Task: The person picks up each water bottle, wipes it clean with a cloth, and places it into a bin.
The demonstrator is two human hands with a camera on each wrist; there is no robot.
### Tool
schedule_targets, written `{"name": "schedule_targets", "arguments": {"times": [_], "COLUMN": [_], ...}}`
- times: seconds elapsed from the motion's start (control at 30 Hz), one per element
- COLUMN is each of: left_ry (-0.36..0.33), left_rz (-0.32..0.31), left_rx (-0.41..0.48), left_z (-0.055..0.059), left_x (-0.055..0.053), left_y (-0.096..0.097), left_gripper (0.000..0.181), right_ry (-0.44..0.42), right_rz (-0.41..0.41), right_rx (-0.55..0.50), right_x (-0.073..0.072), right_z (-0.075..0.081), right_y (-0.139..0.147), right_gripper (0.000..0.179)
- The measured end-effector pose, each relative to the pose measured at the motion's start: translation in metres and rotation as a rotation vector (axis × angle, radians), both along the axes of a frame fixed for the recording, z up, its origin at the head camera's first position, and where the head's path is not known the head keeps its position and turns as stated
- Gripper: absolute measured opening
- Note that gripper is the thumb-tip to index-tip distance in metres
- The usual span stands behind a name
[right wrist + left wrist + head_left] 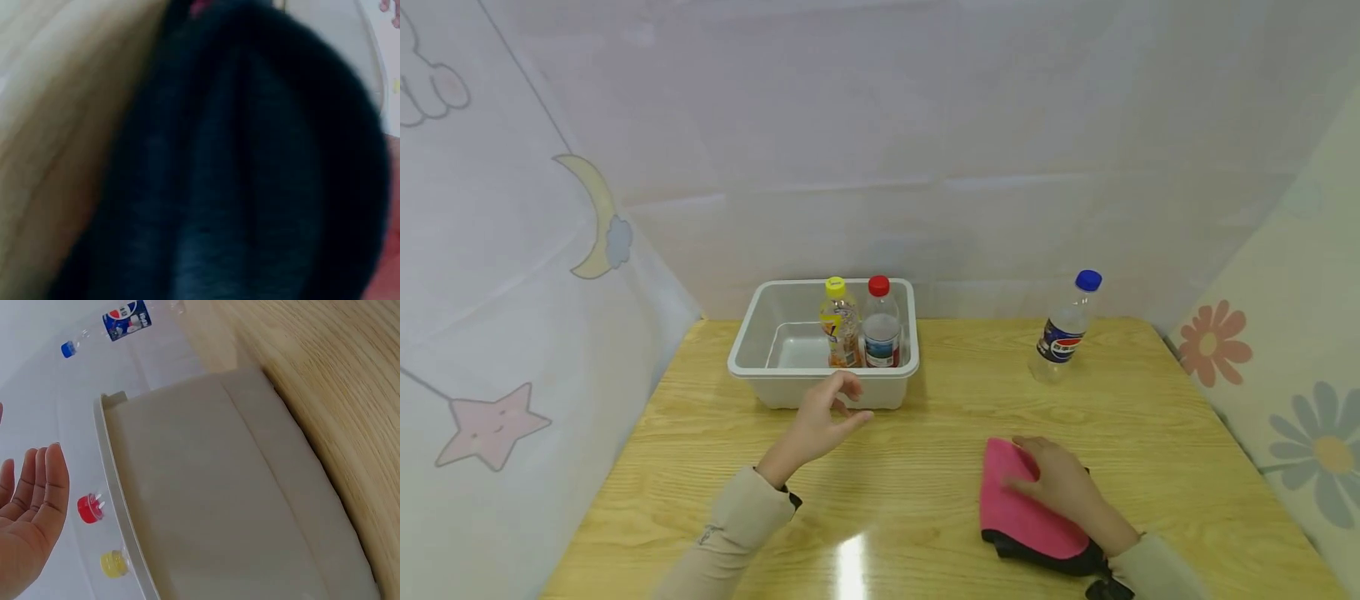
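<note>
My left hand [822, 418] is held in front of the grey plastic basin [820, 372], with its fingers loosely bent and nothing between them. The left wrist view shows the same hand [31, 512] beside the basin's rim. Inside the basin stand a yellow-capped bottle [842, 333] and a red-capped bottle [881, 329]. On the right, my right hand [1063, 483] grips a pink cloth item with black trim [1011, 517], thumb and fingers bent over it. Dark fabric [250, 156] fills most of the right wrist view and hides the fingers there.
A clear bottle with a blue cap and a blue label [1060, 342] stands at the back right of the wooden table [925, 483], leaning in the head view. White printed sheets [1000, 125] hang behind the table and along both sides.
</note>
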State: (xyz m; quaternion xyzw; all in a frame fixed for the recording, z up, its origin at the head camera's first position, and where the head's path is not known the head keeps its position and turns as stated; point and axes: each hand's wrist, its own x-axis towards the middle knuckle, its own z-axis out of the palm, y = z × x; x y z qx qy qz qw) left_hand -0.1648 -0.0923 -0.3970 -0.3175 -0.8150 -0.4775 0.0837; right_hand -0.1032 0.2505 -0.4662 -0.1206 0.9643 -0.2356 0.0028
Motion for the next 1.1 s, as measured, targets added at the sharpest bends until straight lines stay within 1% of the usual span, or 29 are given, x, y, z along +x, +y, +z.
{"name": "schedule_targets", "arguments": {"times": [0.1,0.17,0.2,0.27,0.37,0.47,0.63,0.77,0.87,1.0,1.1], "left_ry": [0.021,0.035,0.051,0.059,0.065,0.071,0.096,0.101,0.109,0.121,0.112], "left_rz": [-0.015,-0.011,-0.014,-0.015,-0.024,-0.041,-0.079,-0.105,-0.117,-0.136,-0.153], "left_rx": [-0.006,-0.024,-0.032,-0.051,-0.059,-0.067,-0.081,-0.112,-0.130,-0.119,-0.097], "left_z": [-0.004,-0.006,-0.011,-0.012,-0.014,-0.015,-0.013,-0.009,-0.006,0.000,0.004], "left_x": [0.000,0.000,-0.003,-0.003,-0.003,-0.004,-0.009,-0.014,-0.018,-0.023,-0.026], "left_y": [0.006,0.008,0.008,0.010,0.013,0.018,0.031,0.047,0.059,0.074,0.083], "left_gripper": [0.033,0.034,0.034,0.035,0.035,0.038,0.046,0.051,0.052,0.052,0.052], "right_ry": [-0.068,-0.104,-0.114,-0.118,-0.090,-0.065,-0.086,-0.068,-0.046,-0.037,-0.031], "right_rz": [-0.002,0.002,0.008,0.028,0.054,0.056,0.029,0.022,0.017,-0.011,-0.033], "right_rx": [0.027,0.041,0.051,0.095,0.169,0.200,0.166,0.138,0.104,0.042,-0.009], "right_x": [0.002,0.003,0.003,0.003,0.003,0.002,0.003,0.006,0.010,0.015,0.017], "right_z": [-0.004,-0.009,-0.011,-0.015,-0.020,-0.022,-0.020,-0.019,-0.017,-0.014,-0.011], "right_y": [0.000,-0.001,-0.001,-0.002,-0.003,-0.005,-0.008,-0.009,-0.009,-0.007,-0.004], "right_gripper": [0.072,0.079,0.082,0.087,0.090,0.086,0.070,0.054,0.045,0.039,0.038]}}
